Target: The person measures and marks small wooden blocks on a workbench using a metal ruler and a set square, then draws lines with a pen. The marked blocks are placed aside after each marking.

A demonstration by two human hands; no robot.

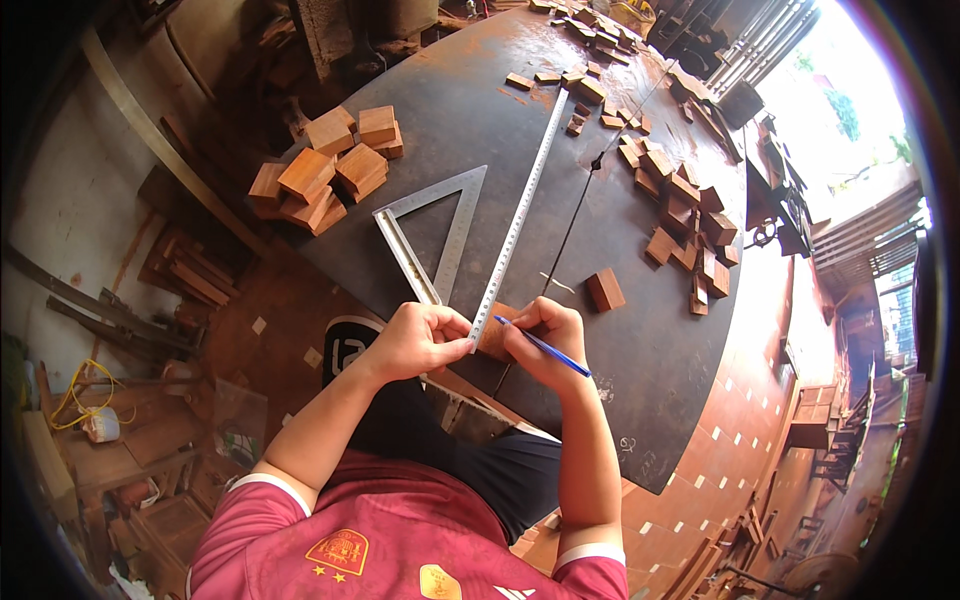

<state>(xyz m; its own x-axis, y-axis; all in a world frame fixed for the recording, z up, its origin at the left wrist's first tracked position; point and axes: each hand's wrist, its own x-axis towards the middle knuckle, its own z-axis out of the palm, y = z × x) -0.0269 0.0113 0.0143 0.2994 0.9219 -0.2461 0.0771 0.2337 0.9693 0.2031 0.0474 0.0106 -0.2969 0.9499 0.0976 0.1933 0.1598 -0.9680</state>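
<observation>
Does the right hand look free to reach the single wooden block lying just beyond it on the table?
Probably yes, the bare table between the right hand and the lone block looks open, though the hand holds a blue pen and would need to shift it.

We see even daylight coming from the upper right, where the open side of the building (850,110) burns out to near white. The dark metal table (640,390) takes a soft sheen, and shadows under the hands stay faint. The centre is sharp. Toward the rim, straight edges bow, detail smears, and a black fisheye border closes the corners.
</observation>
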